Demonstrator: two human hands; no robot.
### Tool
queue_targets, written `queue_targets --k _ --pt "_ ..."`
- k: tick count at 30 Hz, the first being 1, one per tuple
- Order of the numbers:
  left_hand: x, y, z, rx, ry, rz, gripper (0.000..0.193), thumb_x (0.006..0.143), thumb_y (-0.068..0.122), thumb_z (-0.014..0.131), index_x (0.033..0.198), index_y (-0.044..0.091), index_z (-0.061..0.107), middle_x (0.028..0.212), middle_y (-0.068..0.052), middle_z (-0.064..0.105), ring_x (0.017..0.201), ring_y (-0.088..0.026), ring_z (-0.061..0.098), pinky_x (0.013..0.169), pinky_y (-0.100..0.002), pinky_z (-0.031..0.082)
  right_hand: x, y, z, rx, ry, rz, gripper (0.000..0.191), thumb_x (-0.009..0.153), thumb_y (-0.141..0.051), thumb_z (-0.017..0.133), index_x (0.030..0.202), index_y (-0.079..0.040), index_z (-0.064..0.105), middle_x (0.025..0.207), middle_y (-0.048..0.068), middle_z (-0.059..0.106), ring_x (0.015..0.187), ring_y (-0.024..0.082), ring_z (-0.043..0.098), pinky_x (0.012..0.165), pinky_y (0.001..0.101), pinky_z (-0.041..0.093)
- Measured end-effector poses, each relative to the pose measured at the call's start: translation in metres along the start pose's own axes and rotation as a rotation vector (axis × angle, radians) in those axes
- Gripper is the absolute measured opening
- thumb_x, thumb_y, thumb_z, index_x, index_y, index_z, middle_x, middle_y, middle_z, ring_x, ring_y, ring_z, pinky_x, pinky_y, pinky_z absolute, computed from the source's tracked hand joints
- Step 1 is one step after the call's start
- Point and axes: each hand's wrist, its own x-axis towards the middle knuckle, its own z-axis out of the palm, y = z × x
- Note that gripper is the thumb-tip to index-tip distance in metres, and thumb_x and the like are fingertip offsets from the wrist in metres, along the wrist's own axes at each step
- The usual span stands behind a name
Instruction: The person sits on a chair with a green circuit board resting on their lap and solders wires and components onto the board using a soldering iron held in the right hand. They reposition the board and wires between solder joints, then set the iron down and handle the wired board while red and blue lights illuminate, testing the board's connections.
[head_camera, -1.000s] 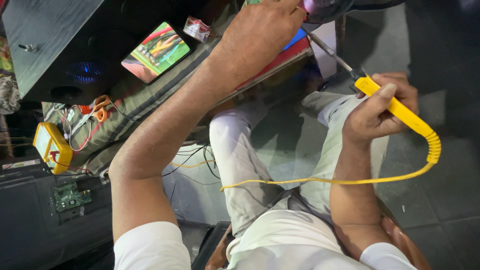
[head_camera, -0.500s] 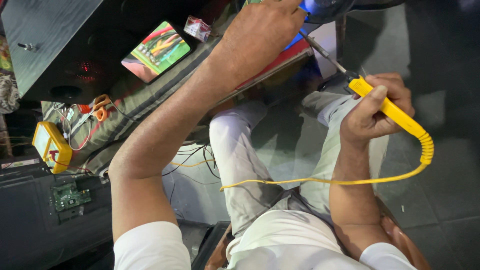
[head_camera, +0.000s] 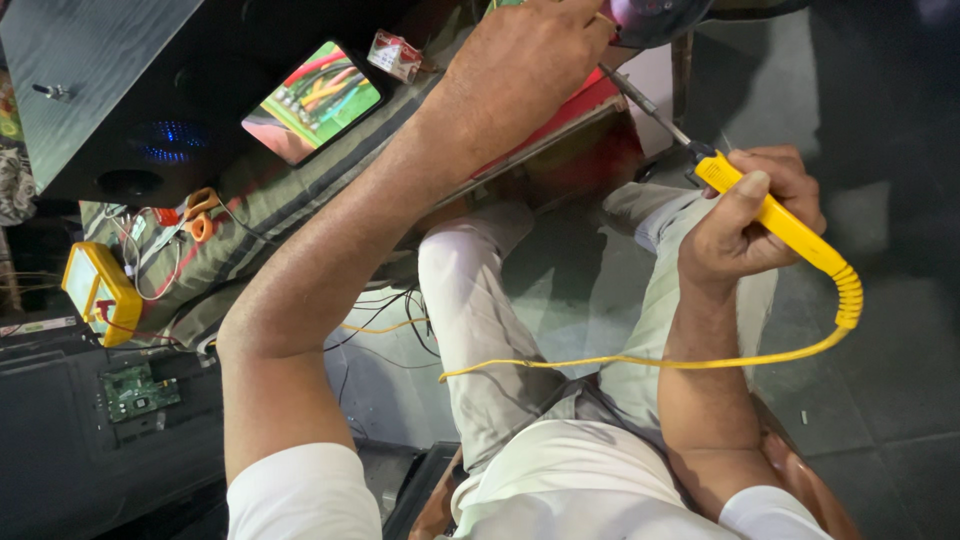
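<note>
My right hand (head_camera: 745, 215) grips a yellow soldering iron (head_camera: 790, 230) like a pen. Its thin metal tip (head_camera: 640, 100) points up and left towards my left hand. A coiled yellow cord (head_camera: 640, 362) runs from the handle across my lap. My left hand (head_camera: 525, 60) reaches up to the top edge, with its fingers curled at the edge of a red surface (head_camera: 570, 115). What those fingers hold is hidden. A rounded dark and pinkish object (head_camera: 650, 15) lies just past them.
A phone with a lit screen (head_camera: 315, 100) and a small red-and-white box (head_camera: 395, 55) lie on a striped cloth (head_camera: 270, 200). Orange scissors (head_camera: 200, 215), a yellow multimeter (head_camera: 100, 290) and a green circuit board (head_camera: 135, 390) are on the left. Loose wires (head_camera: 385, 325) hang by my knees.
My right hand and the soldering iron have shifted slightly left. A blue glow seen by my left hand half a second ago is gone. My left arm has stayed put.
</note>
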Motion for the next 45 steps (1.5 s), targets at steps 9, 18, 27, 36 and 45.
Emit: queue_targets --k 9,18,27,36,45 --pt "-0.001 0.002 -0.002 0.11 0.033 0.022 0.025 0.087 0.008 0.07 0.11 0.001 0.072 0.111 -0.013 0.066 0.108 -0.028 0.066 0.085 -0.041 0.056 0.005 -0.008 0.002 -0.044 -0.03 -0.025 0.015 0.11 -0.009 0.056 0.105 0.004 0.059 0.092 0.018 0.066 0.073 0.021 0.063 0.058 0.0262 0.05" --pt "-0.001 -0.001 0.001 0.067 0.035 0.031 0.023 0.091 0.01 0.071 0.112 0.001 0.072 0.113 -0.012 0.067 0.109 -0.027 0.067 0.086 -0.04 0.056 0.013 -0.014 0.005 -0.091 -0.076 -0.174 0.013 0.107 -0.008 0.057 0.102 0.003 0.061 0.087 0.015 0.067 0.075 0.024 0.066 0.065 0.033 0.052" --pt "0.0 0.001 0.0 0.137 0.008 0.003 0.025 0.087 0.009 0.07 0.11 0.001 0.072 0.11 -0.012 0.066 0.107 -0.027 0.067 0.084 -0.04 0.057 0.013 -0.017 0.009 -0.096 -0.024 -0.179 0.016 0.105 -0.009 0.059 0.096 0.004 0.062 0.084 0.016 0.067 0.074 0.027 0.065 0.064 0.0344 0.05" --pt "0.0 0.001 -0.002 0.042 0.027 0.011 0.022 0.09 0.013 0.07 0.108 0.0 0.072 0.109 -0.012 0.065 0.105 -0.029 0.067 0.081 -0.041 0.056 0.01 -0.014 0.004 -0.076 0.004 -0.139 0.016 0.108 -0.011 0.058 0.101 0.004 0.063 0.085 0.016 0.066 0.076 0.025 0.065 0.063 0.0324 0.05" --pt "0.001 0.0 0.001 0.052 0.03 0.011 0.022 0.089 0.009 0.068 0.109 0.001 0.072 0.111 -0.012 0.067 0.106 -0.028 0.068 0.083 -0.04 0.057 0.01 -0.01 0.007 -0.069 -0.012 -0.17 0.014 0.107 -0.009 0.059 0.101 0.003 0.062 0.086 0.017 0.068 0.076 0.025 0.066 0.066 0.0336 0.052"
